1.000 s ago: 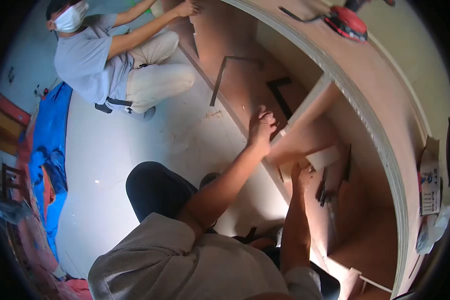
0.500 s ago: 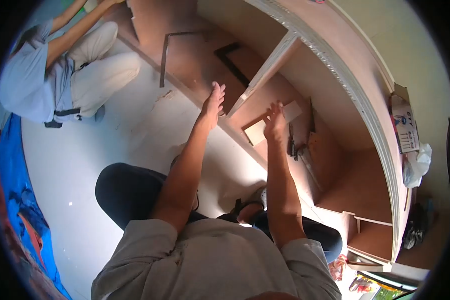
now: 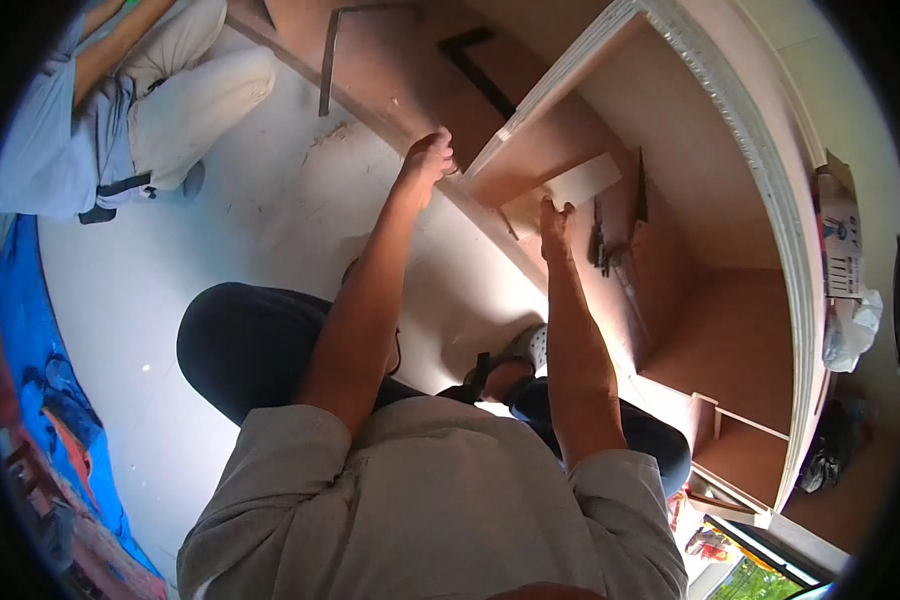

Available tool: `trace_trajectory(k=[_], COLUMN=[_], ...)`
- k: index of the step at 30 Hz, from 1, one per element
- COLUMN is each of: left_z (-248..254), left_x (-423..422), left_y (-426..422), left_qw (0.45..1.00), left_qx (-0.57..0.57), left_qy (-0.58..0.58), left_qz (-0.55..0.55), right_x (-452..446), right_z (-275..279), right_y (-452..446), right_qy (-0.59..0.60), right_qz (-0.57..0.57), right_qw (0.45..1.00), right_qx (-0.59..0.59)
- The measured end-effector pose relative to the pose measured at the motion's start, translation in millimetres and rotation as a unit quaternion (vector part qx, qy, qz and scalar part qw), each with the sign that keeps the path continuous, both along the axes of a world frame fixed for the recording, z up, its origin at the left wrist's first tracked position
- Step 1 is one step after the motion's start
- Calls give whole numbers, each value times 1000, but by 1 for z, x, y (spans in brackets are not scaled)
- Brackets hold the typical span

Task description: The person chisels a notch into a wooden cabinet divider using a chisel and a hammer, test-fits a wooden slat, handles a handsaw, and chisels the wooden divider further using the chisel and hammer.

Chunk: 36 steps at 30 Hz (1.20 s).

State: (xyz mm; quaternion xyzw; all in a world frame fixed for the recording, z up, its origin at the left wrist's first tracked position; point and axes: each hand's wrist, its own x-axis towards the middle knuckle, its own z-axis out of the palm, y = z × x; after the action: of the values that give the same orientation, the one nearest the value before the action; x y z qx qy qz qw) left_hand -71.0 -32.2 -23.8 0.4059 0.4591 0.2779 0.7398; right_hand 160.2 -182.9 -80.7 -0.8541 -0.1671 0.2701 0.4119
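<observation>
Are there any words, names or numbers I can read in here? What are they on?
Nothing can be read for sure.
Box at the far right: dark print shows, but it is too small and blurred to read.
Red and yellow thing near the bottom right: too blurred to tell whether it has words.
Pale piece by the right hand: no writing shows.

The view's top-left edge cuts off the co-worker (image 3: 138, 112).
</observation>
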Motion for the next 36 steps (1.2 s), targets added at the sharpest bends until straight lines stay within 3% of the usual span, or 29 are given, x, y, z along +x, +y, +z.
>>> trace_trajectory(k=[2,4,5,7,9,11,12,13,15,16,21,23,24,25,27,29,31,33,34,35,36], left_z=[-12,-63,-75,-80,-80,-88,-118,-117,-117,-118,-71,-80,-75,-81,-92,-100,-50,-71,-70,-69,-64], left_x=[-1,-1,-1,3,8,15,22,24,30,28,21,8,-4,-5,-8,2,4,13,19,24,25], left_y=[-3,-3,-5,-10,-15,-18,-20,-22,-26,-25,-40,-30,-27,-28,-32,-44,-54,-35,-37,-33,-32], left_qw=[998,981,981,953,953,903,891,891,801,787,766,706,746,748,843,860,862,870,862,860,882], left_qx=[12,134,131,246,226,347,403,402,474,514,479,408,343,341,380,377,196,273,342,353,335], left_qy=[60,99,103,154,181,233,209,211,362,334,429,572,568,568,379,308,384,364,371,366,330], left_qz=[-12,-95,-95,-85,-87,-99,-18,-21,-52,-71,-30,85,44,51,-24,-156,-266,-192,-49,-49,-11], right_x=[-3,-3,-3,-6,-7,-5,-8,-12,-16,-18,-9,11,4,2,0,-7,-13,-14,-11,-8,-3], right_z=[-13,-19,-21,-6,3,1,4,9,11,9,16,-6,13,18,30,37,53,73,81,88,96], right_y=[-5,3,9,22,40,55,60,65,65,62,34,14,2,-10,-30,-46,-59,-68,-71,-73,-71], right_qy=[-218,-235,-257,-214,-173,-155,-151,-137,-124,-139,-146,-141,-139,-143,44,75,137,135,234,332,460], right_qz=[22,25,28,14,2,-17,-16,-15,-15,-9,6,17,9,15,3,11,15,8,42,77,151], right_qw=[971,964,957,963,966,946,946,940,931,924,925,965,979,979,989,980,949,950,914,864,759], right_qx=[-98,-118,-135,-163,-190,-284,-286,-313,-343,-356,-352,-219,-147,-145,140,186,283,283,329,371,435])
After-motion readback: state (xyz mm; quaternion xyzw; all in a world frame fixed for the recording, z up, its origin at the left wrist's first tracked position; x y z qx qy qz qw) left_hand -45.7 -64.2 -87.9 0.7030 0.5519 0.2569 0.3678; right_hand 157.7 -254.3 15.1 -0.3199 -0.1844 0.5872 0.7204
